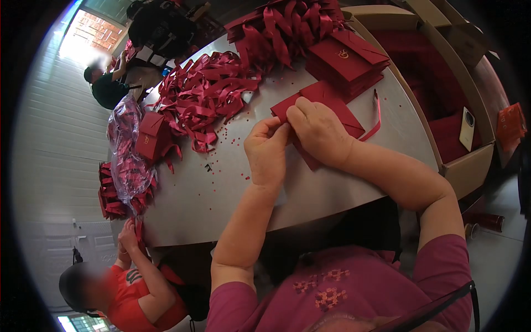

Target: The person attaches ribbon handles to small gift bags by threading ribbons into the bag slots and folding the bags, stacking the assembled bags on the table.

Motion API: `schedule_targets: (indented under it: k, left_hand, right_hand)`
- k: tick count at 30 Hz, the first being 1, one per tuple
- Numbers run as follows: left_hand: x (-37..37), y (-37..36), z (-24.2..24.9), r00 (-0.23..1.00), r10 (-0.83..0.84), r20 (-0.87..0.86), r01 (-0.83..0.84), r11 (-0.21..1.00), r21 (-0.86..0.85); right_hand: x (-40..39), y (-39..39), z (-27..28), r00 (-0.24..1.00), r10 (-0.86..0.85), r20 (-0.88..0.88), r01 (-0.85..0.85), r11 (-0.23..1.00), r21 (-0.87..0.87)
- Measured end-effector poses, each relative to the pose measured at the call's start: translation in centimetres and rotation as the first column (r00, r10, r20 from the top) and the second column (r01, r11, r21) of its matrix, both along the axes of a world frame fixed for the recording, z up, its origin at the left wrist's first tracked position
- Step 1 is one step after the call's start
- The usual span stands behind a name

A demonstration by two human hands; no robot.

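A red paper gift bag (335, 103) lies under my hands near the middle of the table. My left hand (267, 148) is closed at the bag's left corner, thumb against fingers. Beside it, my right hand (316, 131) is closed with curled fingers over the bag's near edge, and its fingertips almost meet the left thumb. What lies between the fingertips is too small to make out. A dark red ribbon (376, 119) trails from beside the bag, right of my right wrist. Just beyond stands a stack of red bags (345, 61) with a gold emblem on top.
Heaped red ribbons (207, 91) and ribboned bags (285, 27) cover the table's far side. Small red dots litter the tabletop (188, 205). At right, an open carton (467, 166) holds red material and a phone (467, 129). A person in orange (146, 296) works at left.
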State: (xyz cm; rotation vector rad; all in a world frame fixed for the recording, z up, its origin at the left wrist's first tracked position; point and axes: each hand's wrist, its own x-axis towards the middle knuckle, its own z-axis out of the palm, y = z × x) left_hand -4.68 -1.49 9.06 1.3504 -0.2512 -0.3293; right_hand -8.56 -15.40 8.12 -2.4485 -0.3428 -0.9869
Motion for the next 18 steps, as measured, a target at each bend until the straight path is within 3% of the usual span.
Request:
schedule_targets:
  k: [2,3,5,7,9,13,16,18]
  left_hand:
    - [0.3,0.0,-0.1,1.0,0.0,-0.017,-0.001,1.0,-0.008]
    - [0.5,0.0,-0.1,0.999,0.0,-0.036,0.0,1.0,-0.013]
    - [0.6,0.0,0.5,0.996,-0.06,-0.071,0.057,0.998,-0.035]
    - [1.0,0.2,0.5,0.988,-0.117,-0.104,0.111,0.992,-0.062]
    - [1.7,0.6,-0.1,0.975,-0.214,0.056,0.205,0.969,0.141]
    - [2.1,0.7,-1.0,0.967,-0.224,0.124,0.198,0.961,0.195]
    - [2.6,1.0,-0.8,0.937,-0.266,0.226,0.179,0.922,0.343]
    - [2.8,1.3,-0.2,0.877,-0.381,0.294,0.204,0.848,0.49]
  right_hand:
    - [1.1,-0.2,-1.4,0.997,-0.033,-0.065,0.049,0.966,0.254]
    - [1.1,-0.6,-0.9,0.997,-0.031,-0.066,0.047,0.967,0.252]
    - [0.9,-1.7,0.4,0.946,0.156,-0.282,0.032,0.824,0.565]
    - [0.9,-2.5,0.9,0.943,0.206,-0.261,-0.006,0.794,0.608]
    - [0.6,-2.9,1.8,0.791,0.383,-0.477,0.157,0.627,0.763]
    - [0.9,-3.2,1.1,0.712,0.495,-0.498,0.16,0.577,0.801]
    - [0.9,-3.4,1.1,0.678,0.527,-0.513,0.157,0.577,0.801]
    - [0.9,-3.6,1.4,0.645,0.537,-0.544,0.163,0.599,0.784]
